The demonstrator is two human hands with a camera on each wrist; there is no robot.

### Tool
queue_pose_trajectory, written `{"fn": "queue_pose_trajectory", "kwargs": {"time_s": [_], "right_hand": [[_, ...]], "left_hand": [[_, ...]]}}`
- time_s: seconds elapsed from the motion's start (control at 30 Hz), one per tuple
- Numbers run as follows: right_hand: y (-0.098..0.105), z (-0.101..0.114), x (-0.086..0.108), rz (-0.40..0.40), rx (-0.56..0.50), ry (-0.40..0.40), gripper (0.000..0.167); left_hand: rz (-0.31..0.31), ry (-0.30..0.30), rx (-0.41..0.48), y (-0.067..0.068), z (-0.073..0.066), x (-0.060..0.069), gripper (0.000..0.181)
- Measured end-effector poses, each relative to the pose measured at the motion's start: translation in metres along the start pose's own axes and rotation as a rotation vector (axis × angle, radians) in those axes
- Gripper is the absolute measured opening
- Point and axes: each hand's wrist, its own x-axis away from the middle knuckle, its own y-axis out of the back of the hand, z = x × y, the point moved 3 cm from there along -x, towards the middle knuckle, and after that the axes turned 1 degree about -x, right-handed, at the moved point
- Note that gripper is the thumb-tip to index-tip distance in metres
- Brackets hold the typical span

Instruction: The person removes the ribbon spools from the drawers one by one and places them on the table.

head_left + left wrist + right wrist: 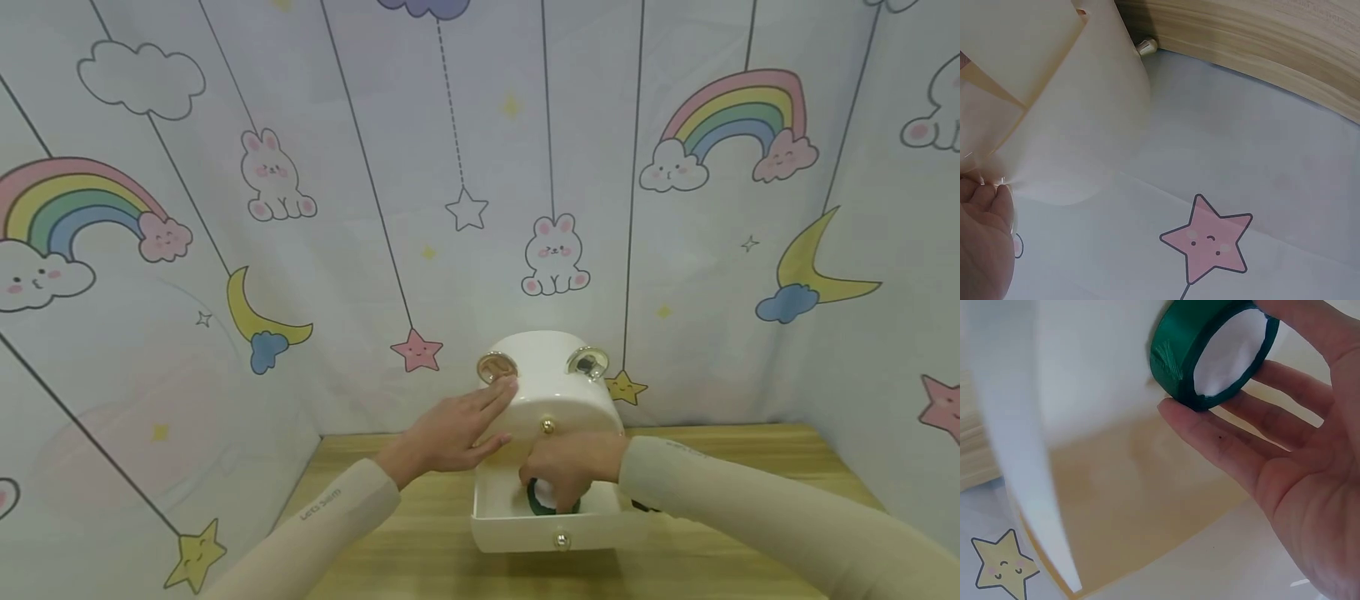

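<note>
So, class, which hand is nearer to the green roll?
Right. The right hand holds the green roll in the open drawer; the left hand is apart from it, by a shiny ear of the white box.

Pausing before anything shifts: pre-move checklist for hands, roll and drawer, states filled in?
1. Grip: right hand holds the green roll. Ok.
2. Access: the lower drawer is pulled out. Ok.
3. Support: left hand is at the left ear of the white box; force on it cannot tell.
4. Roll touching the drawer floor: cannot tell.
5. Drawer free to close: not ok, right hand is inside.
</note>
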Motion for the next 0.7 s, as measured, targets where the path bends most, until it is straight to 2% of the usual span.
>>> {"fn": "queue_pose_trajectory", "kwargs": {"time_s": [0.5,0.7], "right_hand": [[0.012,0.004,0.013,-0.014,-0.040,-0.008,0.038],[0.023,0.008,0.021,-0.050,0.008,0.029,0.037]], "left_hand": [[0.023,0.010,0.000,-0.002,-0.001,0.001,0.073],[0.030,0.015,0.001,-0.001,0.001,0.000,0.074]]}}
